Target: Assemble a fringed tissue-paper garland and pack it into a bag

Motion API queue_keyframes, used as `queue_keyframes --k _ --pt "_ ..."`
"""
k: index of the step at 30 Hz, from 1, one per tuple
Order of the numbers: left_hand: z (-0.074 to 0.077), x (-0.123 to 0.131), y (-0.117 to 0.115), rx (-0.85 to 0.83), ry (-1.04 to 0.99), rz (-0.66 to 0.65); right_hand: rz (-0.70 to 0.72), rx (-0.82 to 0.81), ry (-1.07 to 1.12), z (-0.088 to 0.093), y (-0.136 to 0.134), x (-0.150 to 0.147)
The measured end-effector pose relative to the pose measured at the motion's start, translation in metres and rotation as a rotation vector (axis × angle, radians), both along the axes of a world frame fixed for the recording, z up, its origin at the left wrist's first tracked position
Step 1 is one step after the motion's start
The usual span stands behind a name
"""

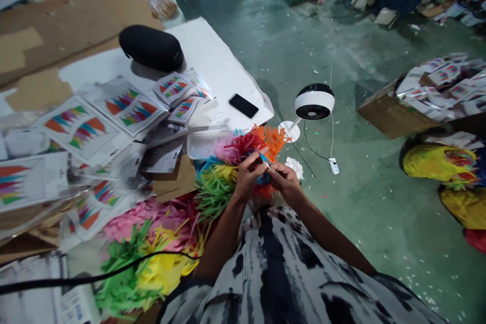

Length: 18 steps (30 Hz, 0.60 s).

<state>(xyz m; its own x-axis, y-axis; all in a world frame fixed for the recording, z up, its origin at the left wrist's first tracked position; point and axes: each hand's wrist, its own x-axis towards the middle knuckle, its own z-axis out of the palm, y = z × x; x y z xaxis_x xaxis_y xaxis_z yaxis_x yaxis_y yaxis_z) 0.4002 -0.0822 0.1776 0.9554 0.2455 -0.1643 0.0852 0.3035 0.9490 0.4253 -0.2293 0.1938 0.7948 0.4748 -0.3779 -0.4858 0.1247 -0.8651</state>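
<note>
My left hand and my right hand meet in front of my chest, both closed on a bundle of fringed tissue-paper strips in orange, red, pink, blue, yellow and green. The fingertips of both hands pinch a blue part of the bundle between them. The green fringes hang down to the left of my left wrist. More loose fringed paper in pink, yellow and green lies heaped below on the left.
Printed sheets in clear sleeves cover the low white board. On it lie a black phone and a black cushion. A small white fan stands on the green floor. A cardboard box of packets sits right.
</note>
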Motion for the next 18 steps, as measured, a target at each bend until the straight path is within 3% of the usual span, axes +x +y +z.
queue_keyframes --k 6,12,15,18 --pt "-0.0025 -0.0027 0.0003 0.005 -0.057 -0.053 0.003 0.116 0.164 -0.0008 -0.0002 0.0024" --pt "0.0041 -0.0044 0.0004 -0.174 -0.068 -0.08 0.021 0.162 0.261 0.0012 0.002 0.0028" --pt "0.0046 -0.004 0.0011 -0.165 -0.04 -0.138 0.027 0.154 0.28 0.0017 0.0017 0.0021" --pt "-0.0009 -0.0019 -0.0001 -0.162 -0.006 -0.067 0.042 0.143 0.254 -0.0003 0.0015 0.0011"
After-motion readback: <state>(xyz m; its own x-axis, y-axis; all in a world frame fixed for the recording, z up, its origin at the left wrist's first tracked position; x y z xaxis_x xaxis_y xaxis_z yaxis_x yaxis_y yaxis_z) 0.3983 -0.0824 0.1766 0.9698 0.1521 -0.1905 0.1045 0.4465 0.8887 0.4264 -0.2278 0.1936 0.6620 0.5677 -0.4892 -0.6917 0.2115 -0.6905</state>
